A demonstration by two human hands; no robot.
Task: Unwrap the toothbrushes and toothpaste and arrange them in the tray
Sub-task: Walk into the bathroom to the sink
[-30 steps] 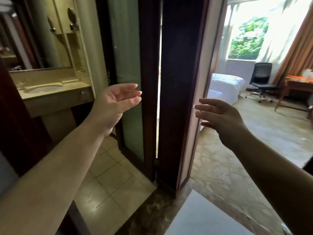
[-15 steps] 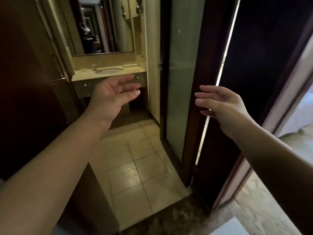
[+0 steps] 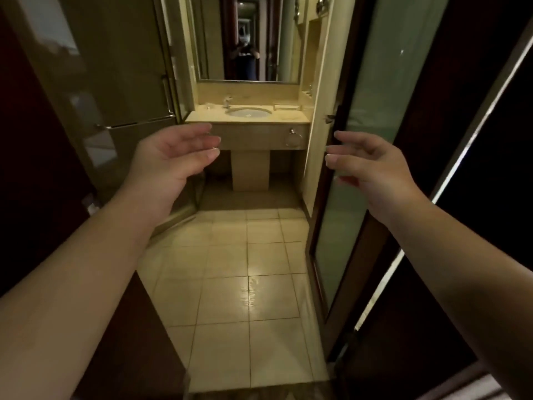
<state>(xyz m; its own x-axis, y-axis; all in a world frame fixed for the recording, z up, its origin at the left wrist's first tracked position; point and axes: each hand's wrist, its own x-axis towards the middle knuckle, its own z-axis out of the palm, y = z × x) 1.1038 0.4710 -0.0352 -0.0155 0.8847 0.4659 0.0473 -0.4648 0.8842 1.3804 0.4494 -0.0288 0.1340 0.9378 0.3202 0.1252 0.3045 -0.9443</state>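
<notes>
I stand in a bathroom doorway with both arms stretched forward. My left hand (image 3: pixel 176 157) is held up in the air, fingers relaxed and empty. My right hand (image 3: pixel 366 166) hovers at the same height, fingers loose, holding nothing. Far ahead a beige vanity counter (image 3: pixel 202 118) carries a white sink (image 3: pixel 248 112). A small pale flat item (image 3: pixel 286 106) lies on the counter right of the sink; it is too small to tell what it is. No toothbrush or toothpaste can be made out.
A mirror (image 3: pixel 248 39) hangs above the counter and reflects a person. A frosted glass door (image 3: pixel 375 140) stands open on the right, with a dark wooden frame beside it. A glass shower panel (image 3: pixel 115 82) is on the left. Tiled floor (image 3: pixel 245 269) leads to the vanity.
The view has swung left from the bedroom doorway to face straight into the bathroom. Both hands stay raised and empty in front of me.
</notes>
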